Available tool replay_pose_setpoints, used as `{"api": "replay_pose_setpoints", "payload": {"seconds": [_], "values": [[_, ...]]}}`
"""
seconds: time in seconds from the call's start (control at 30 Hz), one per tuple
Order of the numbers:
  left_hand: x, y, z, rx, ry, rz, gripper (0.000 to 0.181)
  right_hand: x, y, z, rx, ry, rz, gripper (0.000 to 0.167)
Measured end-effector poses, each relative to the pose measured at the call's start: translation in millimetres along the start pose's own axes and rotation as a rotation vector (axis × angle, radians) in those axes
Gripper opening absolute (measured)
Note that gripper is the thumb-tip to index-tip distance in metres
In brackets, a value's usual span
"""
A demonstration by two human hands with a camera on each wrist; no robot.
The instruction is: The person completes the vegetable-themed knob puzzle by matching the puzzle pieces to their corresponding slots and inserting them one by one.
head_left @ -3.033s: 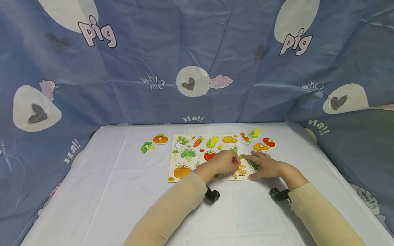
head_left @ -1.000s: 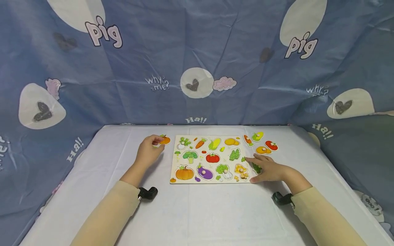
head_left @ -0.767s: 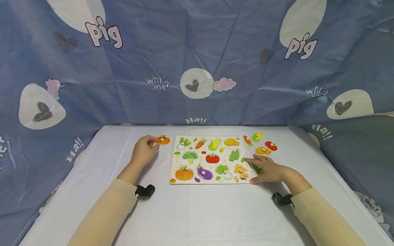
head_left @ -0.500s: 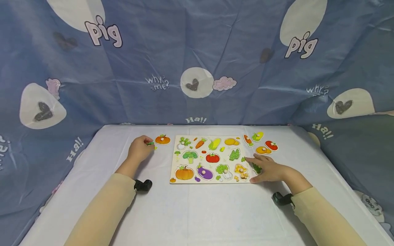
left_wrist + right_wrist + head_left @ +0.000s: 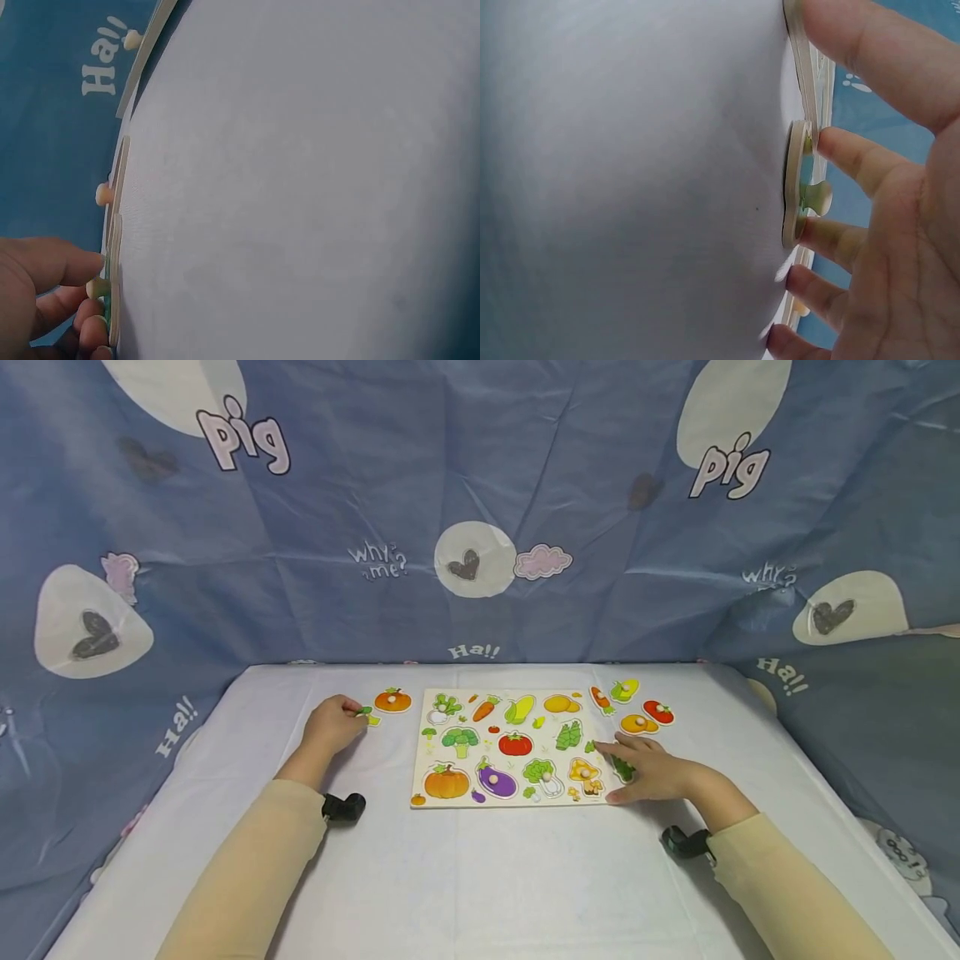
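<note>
In the head view, my left hand (image 5: 327,727) is at the broccoli puzzle piece (image 5: 372,721) left of the board. Its thumb and curled fingertips pinch the piece around its knob (image 5: 97,288), seen edge-on in the left wrist view. The pumpkin piece (image 5: 393,700) lies just beyond it. A white vegetable peg board (image 5: 558,760) lies mid-table, with eggplant (image 5: 497,780), cabbage (image 5: 543,778) and mushroom (image 5: 585,775) knobbed pieces in it. My right hand (image 5: 656,772) spreads over a dark green piece (image 5: 622,768), thumb at the board's near right corner.
Carrot (image 5: 602,700), corn (image 5: 624,691), tomato (image 5: 658,712) and potato-like (image 5: 639,724) pieces lie right of the board. The white table (image 5: 480,877) ends at a blue printed cloth (image 5: 360,610) behind.
My left hand left the cabbage and mushroom area of the board, moved left past the pumpkin piece, and came to the broccoli piece. My right hand stayed put.
</note>
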State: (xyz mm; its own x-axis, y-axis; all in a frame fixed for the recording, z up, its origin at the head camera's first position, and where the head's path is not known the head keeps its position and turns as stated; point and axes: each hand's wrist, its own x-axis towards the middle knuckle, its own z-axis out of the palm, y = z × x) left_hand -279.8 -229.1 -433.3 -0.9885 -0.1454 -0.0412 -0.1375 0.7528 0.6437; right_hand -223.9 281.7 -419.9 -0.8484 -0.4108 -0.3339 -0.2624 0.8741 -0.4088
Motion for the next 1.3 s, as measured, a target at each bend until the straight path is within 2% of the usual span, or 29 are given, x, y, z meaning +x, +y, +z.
{"api": "replay_pose_setpoints", "payload": {"seconds": [0.3, 0.8, 1.3], "values": [[1.5, -1.8, -1.2, 0.030, -0.025, 0.030, 0.025, 0.7, -0.1, 0.3, 0.001, -0.002, 0.000, 0.099], [3.1, -2.6, -4.5, 0.071, -0.047, 0.020, 0.019, 0.1, 0.2, -0.1, 0.001, 0.001, -0.013, 0.098], [-2.3, -4.3, -7.4, 0.101, -0.069, 0.076, 0.018, -1.7, -1.6, -1.2, 0.011, 0.003, -0.028, 0.098]]}}
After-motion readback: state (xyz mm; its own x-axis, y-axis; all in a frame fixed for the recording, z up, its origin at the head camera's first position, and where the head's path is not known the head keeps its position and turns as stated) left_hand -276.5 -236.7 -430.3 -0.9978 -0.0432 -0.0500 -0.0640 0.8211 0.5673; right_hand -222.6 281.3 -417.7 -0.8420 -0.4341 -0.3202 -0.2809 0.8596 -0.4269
